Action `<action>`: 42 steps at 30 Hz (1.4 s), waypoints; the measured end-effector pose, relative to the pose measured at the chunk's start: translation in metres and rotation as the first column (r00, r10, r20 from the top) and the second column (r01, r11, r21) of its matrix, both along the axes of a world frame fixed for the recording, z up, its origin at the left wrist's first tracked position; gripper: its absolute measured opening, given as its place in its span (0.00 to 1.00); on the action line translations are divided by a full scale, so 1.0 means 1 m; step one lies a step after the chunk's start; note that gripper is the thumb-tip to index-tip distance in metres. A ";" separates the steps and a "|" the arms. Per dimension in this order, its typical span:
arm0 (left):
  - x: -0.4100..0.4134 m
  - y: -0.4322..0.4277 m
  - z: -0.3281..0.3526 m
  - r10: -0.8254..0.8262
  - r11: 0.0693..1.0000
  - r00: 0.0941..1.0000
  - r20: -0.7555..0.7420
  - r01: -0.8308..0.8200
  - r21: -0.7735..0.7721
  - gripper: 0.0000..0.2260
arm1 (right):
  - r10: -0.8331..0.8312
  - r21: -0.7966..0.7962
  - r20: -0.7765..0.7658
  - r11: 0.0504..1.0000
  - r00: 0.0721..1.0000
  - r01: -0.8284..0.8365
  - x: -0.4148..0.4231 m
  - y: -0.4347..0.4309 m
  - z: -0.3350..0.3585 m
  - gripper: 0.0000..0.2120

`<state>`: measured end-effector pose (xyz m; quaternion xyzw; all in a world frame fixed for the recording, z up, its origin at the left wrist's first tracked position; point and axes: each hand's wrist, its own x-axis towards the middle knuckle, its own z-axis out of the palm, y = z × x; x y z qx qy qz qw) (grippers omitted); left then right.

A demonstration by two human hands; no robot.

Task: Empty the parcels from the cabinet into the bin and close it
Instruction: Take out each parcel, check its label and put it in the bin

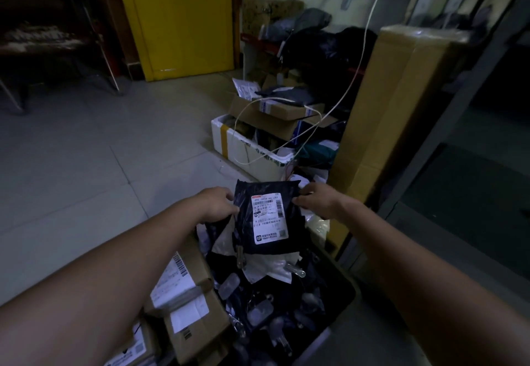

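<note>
Head view: I see the left hand [218,203] and right hand [318,200] pinching opposite edges of the black parcel [268,219] above the near bin [347,291]; this deposit step, I judge, next requires release.

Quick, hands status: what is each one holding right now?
Left hand: grips the left edge of the black parcel.
Right hand: grips the same parcel's right edge.

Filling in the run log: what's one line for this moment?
left hand: grips black parcel | right hand: grips black parcel | position: above bin | bin: partly filled
</note>
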<state>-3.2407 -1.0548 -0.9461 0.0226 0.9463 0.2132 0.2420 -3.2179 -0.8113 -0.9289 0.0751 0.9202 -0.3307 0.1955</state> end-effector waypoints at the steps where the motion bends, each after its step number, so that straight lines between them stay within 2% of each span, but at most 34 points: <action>1: 0.003 0.001 0.009 -0.031 0.999 0.999 -0.005 0.031 -0.029 0.24 | 0.000 -0.008 0.021 1.000 1.000 0.000 0.005 0.002 0.008 0.12; 5: 0.023 0.020 0.053 -0.137 0.985 0.991 -0.015 0.134 -0.104 0.20 | 0.012 0.008 0.049 1.000 0.999 -0.013 0.045 0.023 0.055 0.19; 11: 0.070 0.092 0.120 -0.323 0.939 0.943 -0.074 0.310 -0.146 0.22 | -0.107 0.007 -0.047 0.994 0.993 0.107 0.128 0.088 0.113 0.18; 17: 0.117 0.193 0.146 -0.460 0.887 0.883 -0.098 0.451 -0.095 0.22 | -0.277 0.032 -0.069 0.960 0.958 0.280 0.220 0.174 0.137 0.12; 20: 0.141 0.255 0.155 -0.555 0.832 0.823 -0.123 0.543 -0.117 0.21 | -0.381 0.059 -0.075 0.921 0.922 0.385 0.264 0.223 0.143 0.13; 25: 0.172 0.353 0.146 -0.660 0.751 0.737 -0.148 0.653 -0.100 0.23 | -0.484 0.110 -0.073 0.865 0.872 0.489 0.330 0.294 0.144 0.11; 29: 0.194 0.427 0.129 -0.748 0.664 0.648 -0.146 0.737 -0.127 0.22 | -0.551 0.143 -0.131 0.812 0.824 0.566 0.361 0.342 0.129 0.18; 33: 0.210 0.479 0.107 -0.799 0.595 0.577 -0.167 0.799 -0.090 0.12 | -0.667 0.094 -0.121 0.730 0.735 0.677 0.380 0.394 0.101 0.07; 36: 0.218 0.502 0.089 -0.780 0.608 0.584 -0.227 0.792 -0.052 0.14 | -0.756 0.097 -0.160 0.628 0.635 0.772 0.389 0.421 0.088 0.09; 39: 0.222 0.519 0.071 -0.730 0.648 0.615 -0.299 0.761 -0.017 0.14 | -0.787 0.082 -0.180 0.585 0.589 0.807 0.391 0.440 0.073 0.15; 42: 0.226 0.533 0.059 -0.695 0.667 0.635 -0.336 0.745 0.030 0.19 | -0.844 -0.011 -0.091 0.531 0.528 0.847 0.383 0.449 0.056 0.17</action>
